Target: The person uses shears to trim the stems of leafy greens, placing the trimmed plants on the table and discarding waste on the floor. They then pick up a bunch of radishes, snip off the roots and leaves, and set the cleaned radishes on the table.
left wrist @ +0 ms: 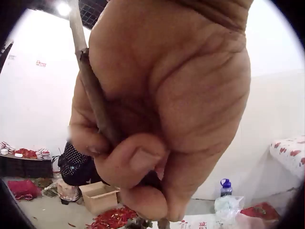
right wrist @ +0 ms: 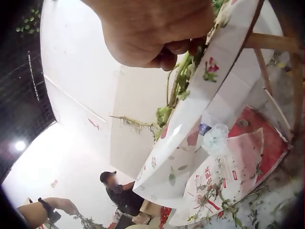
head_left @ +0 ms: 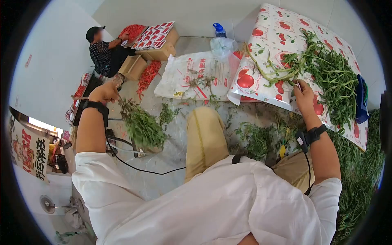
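In the head view my left hand (head_left: 104,93), at the left, grips a brown woody stem (left wrist: 90,81) with curled fingers, as the left wrist view shows up close. A leafy green plant (head_left: 143,126) hangs from that hand's side above the floor. My right hand (head_left: 304,98) is over the near edge of a table with a fruit-print cover (head_left: 255,49). Its fingers curl at green plant stems (head_left: 281,77), pinching them at the tips; the right wrist view partly hides this grip. A heap of leafy stalks (head_left: 330,73) lies just beyond on the cover.
A person (head_left: 104,53) sits at the back left near red chillies (head_left: 149,77) and a wooden box (head_left: 132,67). A white printed sack (head_left: 196,77), a plastic bag (head_left: 223,47) and a blue bottle (head_left: 219,30) are ahead. Greens (head_left: 355,175) cover the right floor.
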Available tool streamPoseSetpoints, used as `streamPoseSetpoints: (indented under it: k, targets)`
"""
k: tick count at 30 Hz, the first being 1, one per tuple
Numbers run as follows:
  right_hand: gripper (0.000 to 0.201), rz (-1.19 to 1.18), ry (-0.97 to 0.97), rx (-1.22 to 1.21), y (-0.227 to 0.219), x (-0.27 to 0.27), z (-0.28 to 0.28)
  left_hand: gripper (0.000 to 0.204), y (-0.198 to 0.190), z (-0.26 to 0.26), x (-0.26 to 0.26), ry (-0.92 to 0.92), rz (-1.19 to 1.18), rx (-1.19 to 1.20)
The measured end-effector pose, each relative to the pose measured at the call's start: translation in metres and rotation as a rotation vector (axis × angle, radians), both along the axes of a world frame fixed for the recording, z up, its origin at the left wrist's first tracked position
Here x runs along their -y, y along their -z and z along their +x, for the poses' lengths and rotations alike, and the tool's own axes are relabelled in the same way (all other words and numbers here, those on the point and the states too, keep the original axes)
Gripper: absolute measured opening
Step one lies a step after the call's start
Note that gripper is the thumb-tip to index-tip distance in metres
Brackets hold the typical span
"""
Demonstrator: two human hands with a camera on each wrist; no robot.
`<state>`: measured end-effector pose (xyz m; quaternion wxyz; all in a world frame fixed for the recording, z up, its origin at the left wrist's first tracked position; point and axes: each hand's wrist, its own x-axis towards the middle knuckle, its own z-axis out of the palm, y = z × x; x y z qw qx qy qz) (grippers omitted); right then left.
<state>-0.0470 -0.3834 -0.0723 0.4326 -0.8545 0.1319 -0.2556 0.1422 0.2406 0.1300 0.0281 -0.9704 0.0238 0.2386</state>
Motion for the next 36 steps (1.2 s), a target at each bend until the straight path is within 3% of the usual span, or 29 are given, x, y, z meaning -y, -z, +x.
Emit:
streamPoseSetpoints:
  k: [7, 10, 13, 16, 19, 22, 24, 25, 27, 31, 36]
  targets:
    - [0.025, -0.074, 0.035, 0.029, 0.0, -0.01, -0.004, 0.018, 0.025, 0.03, 0.006, 0.049, -0.222, 0.067]
    - [0.025, -0.059, 0.035, 0.035, -0.001, -0.011, -0.006, 0.018, 0.03, 0.078, 0.001, 0.168, -0.335, 0.313]
    - [0.024, -0.019, 0.025, 0.018, -0.007, -0.016, -0.008, 0.037, 0.01, 0.103, 0.019, 0.038, -0.402, 0.5]
    - [0.023, -0.048, 0.037, 0.065, -0.007, -0.018, -0.007, 0.044, 0.018, 0.132, 0.014, 0.142, -0.315, 0.804]
    - [0.021, -0.06, 0.045, 0.092, -0.005, -0.018, -0.006, 0.047, 0.053, 0.138, 0.016, 0.222, -0.136, 0.946]
    - [0.021, -0.042, 0.054, 0.055, -0.008, -0.02, -0.008, 0.045, 0.105, 0.125, 0.024, 0.259, -0.218, 0.796]
    - [0.021, -0.052, 0.051, 0.08, -0.007, -0.019, -0.007, 0.042, 0.143, 0.103, 0.037, 0.137, -0.159, 0.598]
    - [0.021, -0.058, 0.054, 0.08, -0.005, -0.018, -0.007, 0.041, 0.179, 0.103, 0.031, 0.119, -0.255, 0.47]
    - [0.021, -0.073, 0.059, 0.082, -0.003, -0.017, -0.006, 0.039, 0.211, 0.082, 0.041, 0.192, -0.3, 0.297]
    - [0.022, -0.066, 0.051, 0.104, -0.005, -0.018, -0.007, 0.038, 0.232, 0.024, 0.094, 0.378, -0.376, 0.228]
    - [0.022, -0.017, 0.068, 0.145, -0.012, -0.021, -0.011, 0.031, 0.191, -0.014, 0.165, 0.55, -0.597, 0.249]
